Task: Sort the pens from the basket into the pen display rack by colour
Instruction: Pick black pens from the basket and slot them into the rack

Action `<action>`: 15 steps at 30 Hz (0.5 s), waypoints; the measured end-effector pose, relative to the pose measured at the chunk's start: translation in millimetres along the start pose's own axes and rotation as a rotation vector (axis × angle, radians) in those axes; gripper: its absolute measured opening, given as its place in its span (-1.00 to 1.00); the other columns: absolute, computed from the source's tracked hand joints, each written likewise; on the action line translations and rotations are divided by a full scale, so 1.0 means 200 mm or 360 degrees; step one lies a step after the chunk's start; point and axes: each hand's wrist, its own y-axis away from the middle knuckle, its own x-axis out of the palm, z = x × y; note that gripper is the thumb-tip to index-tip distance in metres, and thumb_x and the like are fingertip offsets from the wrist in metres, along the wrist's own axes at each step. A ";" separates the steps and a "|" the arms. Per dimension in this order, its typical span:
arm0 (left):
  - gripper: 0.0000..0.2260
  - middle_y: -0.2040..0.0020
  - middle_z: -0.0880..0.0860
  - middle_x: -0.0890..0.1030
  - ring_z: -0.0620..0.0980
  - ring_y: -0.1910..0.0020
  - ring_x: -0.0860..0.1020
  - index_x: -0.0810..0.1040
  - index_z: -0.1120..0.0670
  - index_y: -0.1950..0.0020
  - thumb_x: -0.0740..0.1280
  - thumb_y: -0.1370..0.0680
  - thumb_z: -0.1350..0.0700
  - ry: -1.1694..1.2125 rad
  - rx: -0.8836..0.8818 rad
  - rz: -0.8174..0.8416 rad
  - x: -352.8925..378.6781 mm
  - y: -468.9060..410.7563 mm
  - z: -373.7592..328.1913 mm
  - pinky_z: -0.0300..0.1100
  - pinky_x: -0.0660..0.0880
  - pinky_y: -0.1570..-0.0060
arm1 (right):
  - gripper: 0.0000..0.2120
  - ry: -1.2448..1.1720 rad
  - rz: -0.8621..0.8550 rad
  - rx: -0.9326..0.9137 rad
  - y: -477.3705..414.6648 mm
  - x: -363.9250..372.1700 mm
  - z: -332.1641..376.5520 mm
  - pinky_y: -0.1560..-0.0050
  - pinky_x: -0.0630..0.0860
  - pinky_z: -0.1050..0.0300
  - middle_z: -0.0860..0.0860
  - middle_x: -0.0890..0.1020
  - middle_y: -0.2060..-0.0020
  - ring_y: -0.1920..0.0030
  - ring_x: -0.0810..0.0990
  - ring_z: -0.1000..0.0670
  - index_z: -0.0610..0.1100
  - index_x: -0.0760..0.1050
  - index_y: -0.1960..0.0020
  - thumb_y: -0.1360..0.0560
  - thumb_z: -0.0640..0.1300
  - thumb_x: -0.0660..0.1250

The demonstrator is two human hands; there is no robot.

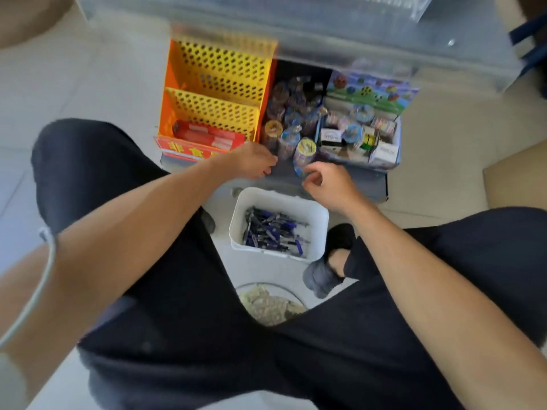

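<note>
A white basket (319, 220) stands on the floor between my knees, holding several blue and black pens (272, 232). Beyond it stands the orange and yellow perforated display rack (219, 93), its tiers bare except for red boxes (204, 136) in the front row. My left hand (251, 161) hovers just right of the rack's front corner, fingers curled, nothing visible in it. My right hand (325, 182) hangs above the basket's far edge, fingers loosely bent, touching or close to a tilted clear tube (303, 155).
Several clear tubes of stationery (288, 113) stand in a dark tray beside the rack. A colourful box of small items (361, 134) sits to the right. A clear plastic shelf (325, 28) overhangs at the top. A glass bowl (270, 303) lies between my legs.
</note>
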 end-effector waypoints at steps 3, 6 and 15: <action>-0.77 -0.08 0.17 0.62 0.08 -0.01 0.56 0.59 0.19 -0.18 0.22 -0.68 0.09 -0.0068 -0.0143 0.0081 0.06 -0.06 0.08 -0.04 0.53 -0.06 | -0.67 -0.0018 0.0135 0.0087 -0.01 0.10 -0.08 -0.02 0.50 0.14 0.04 0.61 0.12 0.05 0.61 0.01 -0.15 0.57 -0.32 -0.57 -0.18 0.36; -0.83 -0.07 0.15 0.63 0.08 0.02 0.57 0.59 0.16 -0.11 0.23 -0.66 0.14 -0.0118 -0.0255 0.0090 0.11 -0.13 0.19 0.06 0.55 -0.17 | -0.70 -0.0050 0.0241 0.0200 -0.04 0.22 -0.17 0.00 0.42 0.20 0.01 0.64 0.07 -0.01 0.62 -0.02 -0.17 0.59 -0.28 -0.55 -0.21 0.34; -0.78 0.09 0.11 0.64 -0.01 0.23 0.60 0.57 0.19 -0.17 0.18 -0.66 0.16 0.0453 -0.0787 0.0003 0.28 -0.23 0.50 -0.20 0.56 0.23 | -0.70 -0.0110 0.0660 0.0474 -0.12 0.59 -0.31 -0.09 0.50 0.17 -0.11 0.66 -0.17 -0.12 0.62 -0.07 -0.16 0.57 -0.31 -0.58 -0.20 0.32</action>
